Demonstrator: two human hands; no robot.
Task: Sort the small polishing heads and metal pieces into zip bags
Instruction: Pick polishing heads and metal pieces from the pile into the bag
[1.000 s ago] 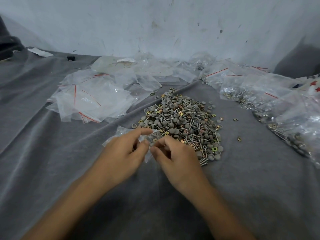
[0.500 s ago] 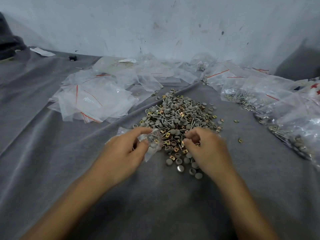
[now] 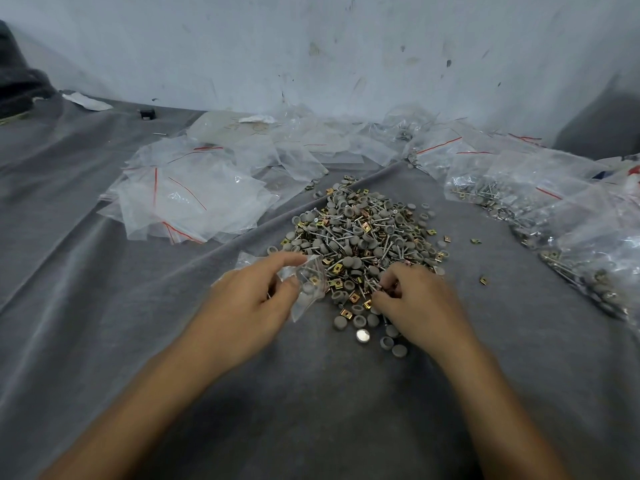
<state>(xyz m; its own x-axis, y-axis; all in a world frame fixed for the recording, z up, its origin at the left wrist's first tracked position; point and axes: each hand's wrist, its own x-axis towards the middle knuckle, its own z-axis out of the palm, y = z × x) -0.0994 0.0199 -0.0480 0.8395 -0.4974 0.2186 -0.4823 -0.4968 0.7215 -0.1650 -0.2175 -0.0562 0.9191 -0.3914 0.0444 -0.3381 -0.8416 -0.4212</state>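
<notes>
A heap of small grey polishing heads, metal pins and brass square pieces (image 3: 363, 237) lies on the grey cloth in the middle. My left hand (image 3: 249, 303) pinches a small clear zip bag (image 3: 308, 285) at the heap's near left edge; a few pieces show inside it. My right hand (image 3: 412, 303) rests on the heap's near edge, its fingers curled and pinching at some pieces. A few loose grey heads and one shiny disc (image 3: 362, 336) lie just in front of the heap.
Empty zip bags with red strips (image 3: 187, 202) are piled at the back left. Filled bags (image 3: 554, 216) stretch along the right side. A few stray brass pieces (image 3: 483, 279) lie right of the heap. The grey cloth (image 3: 311, 410) covers the surface; a white wall stands behind.
My right hand left the bag's mouth and moved right onto the heap's near edge, where it now picks at pieces. My left hand has kept its hold on the bag.
</notes>
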